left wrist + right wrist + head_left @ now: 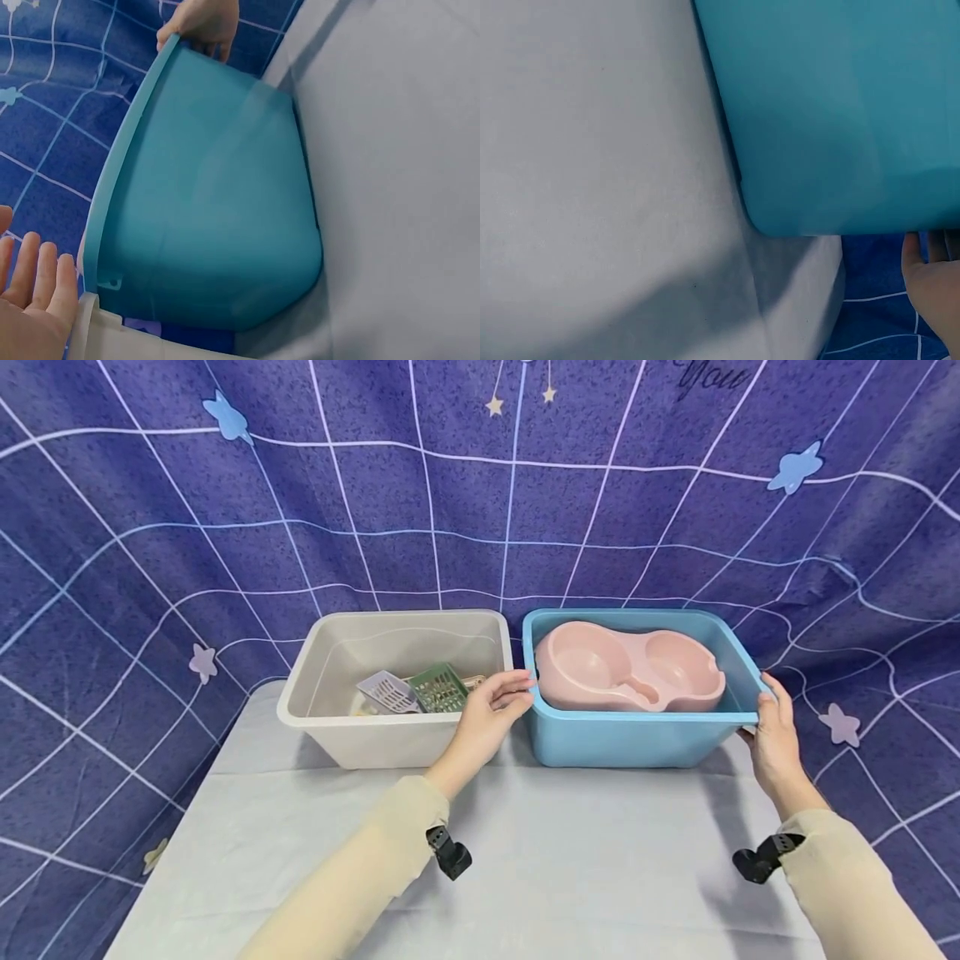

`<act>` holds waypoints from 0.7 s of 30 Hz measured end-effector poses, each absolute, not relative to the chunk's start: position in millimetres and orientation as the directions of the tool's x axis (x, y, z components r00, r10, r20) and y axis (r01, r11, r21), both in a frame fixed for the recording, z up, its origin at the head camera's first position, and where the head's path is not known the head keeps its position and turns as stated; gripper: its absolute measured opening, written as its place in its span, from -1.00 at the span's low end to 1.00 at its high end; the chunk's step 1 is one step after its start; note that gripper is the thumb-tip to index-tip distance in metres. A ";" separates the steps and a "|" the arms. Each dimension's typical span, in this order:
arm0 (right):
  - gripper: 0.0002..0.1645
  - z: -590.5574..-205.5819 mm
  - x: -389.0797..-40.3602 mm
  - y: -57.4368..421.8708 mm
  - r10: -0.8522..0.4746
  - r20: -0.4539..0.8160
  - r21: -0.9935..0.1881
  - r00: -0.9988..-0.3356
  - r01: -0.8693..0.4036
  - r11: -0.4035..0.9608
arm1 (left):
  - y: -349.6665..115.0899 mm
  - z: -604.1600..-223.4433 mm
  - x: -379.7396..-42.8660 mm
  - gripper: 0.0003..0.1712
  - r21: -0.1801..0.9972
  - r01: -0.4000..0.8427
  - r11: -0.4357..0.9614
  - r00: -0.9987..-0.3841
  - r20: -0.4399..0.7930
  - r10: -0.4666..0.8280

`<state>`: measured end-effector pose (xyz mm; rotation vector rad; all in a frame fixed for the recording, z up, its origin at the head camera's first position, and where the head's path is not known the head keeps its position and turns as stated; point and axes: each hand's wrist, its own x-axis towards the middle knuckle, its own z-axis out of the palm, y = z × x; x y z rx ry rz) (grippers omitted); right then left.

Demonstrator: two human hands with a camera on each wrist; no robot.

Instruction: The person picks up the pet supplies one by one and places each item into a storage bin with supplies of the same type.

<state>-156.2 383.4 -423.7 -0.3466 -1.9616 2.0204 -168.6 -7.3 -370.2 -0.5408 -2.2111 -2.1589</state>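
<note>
A blue plastic tub [626, 739] stands at the right on the table, with a pink double pet bowl [637, 670] inside it. My right hand [774, 735] grips the tub's right rim near its front corner; in the left wrist view that hand [206, 24] has its fingers under the rim. My left hand [491, 706] is at the tub's left rim, over the right side of a beige tub [397, 742]. In the left wrist view its fingers [46, 277] are extended and spread. Contact between the left fingertips and the blue rim is unclear.
Inside the beige tub lie a light purple slotted scoop [390, 692], a green slotted scoop [438, 687] and other partly hidden items. Both tubs stand side by side on a pale table cover [570, 860]. Behind them hangs a blue patterned curtain [465, 493].
</note>
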 end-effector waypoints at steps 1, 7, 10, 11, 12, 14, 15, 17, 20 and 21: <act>-0.38 -423.8 -156.7 383.7 0.376 0.037 -0.999 -0.926 -0.049 -0.023 | -9.0 -370.3 -165.8 -0.61 0.970 0.242 -0.009 -0.939 0.236 0.249; -0.40 -421.1 -157.3 385.2 0.403 0.019 -1.000 -0.915 -0.024 -0.009 | -20.2 -372.8 -154.2 -0.58 0.970 0.240 -0.024 -0.908 0.233 0.348; -0.40 -417.3 -156.9 385.2 0.442 0.018 -1.000 -0.897 -0.017 0.005 | -27.3 -374.7 -150.1 -0.59 0.964 0.264 0.003 -0.895 0.244 0.373; -0.40 -416.0 -156.8 385.3 0.450 0.017 -1.000 -0.893 -0.017 0.004 | -30.1 -375.6 -149.1 -0.59 0.963 0.271 0.016 -0.893 0.245 0.379; -0.41 -414.9 -157.0 385.2 0.461 0.012 -1.000 -0.887 -0.018 -0.007 | -33.3 -376.5 -148.1 -0.60 0.960 0.278 0.028 -0.891 0.247 0.381; -0.42 -412.8 -157.9 384.9 0.476 -0.005 -0.999 -0.879 -0.020 -0.046 | -40.3 -378.1 -146.7 -0.61 0.954 0.294 0.051 -0.888 0.253 0.385; -0.42 -411.8 -158.4 384.9 0.484 -0.017 -0.997 -0.875 -0.018 -0.069 | -44.0 -378.4 -146.1 -0.61 0.951 0.304 0.063 -0.886 0.257 0.387; -0.45 -410.3 -158.9 385.4 0.493 -0.051 -0.990 -0.869 -0.020 -0.136 | -51.3 -378.8 -145.5 -0.62 0.947 0.311 0.085 -0.885 0.256 0.389; -0.51 -409.4 -157.8 387.4 0.486 -0.087 -0.962 -0.869 -0.054 -0.268 | -61.9 -378.8 -144.0 -0.62 0.943 0.315 0.105 -0.885 0.252 0.391; -0.53 -409.6 -156.6 388.6 0.470 -0.093 -0.945 -0.878 -0.071 -0.319 | -65.5 -378.8 -143.1 -0.62 0.944 0.311 0.111 -0.888 0.247 0.388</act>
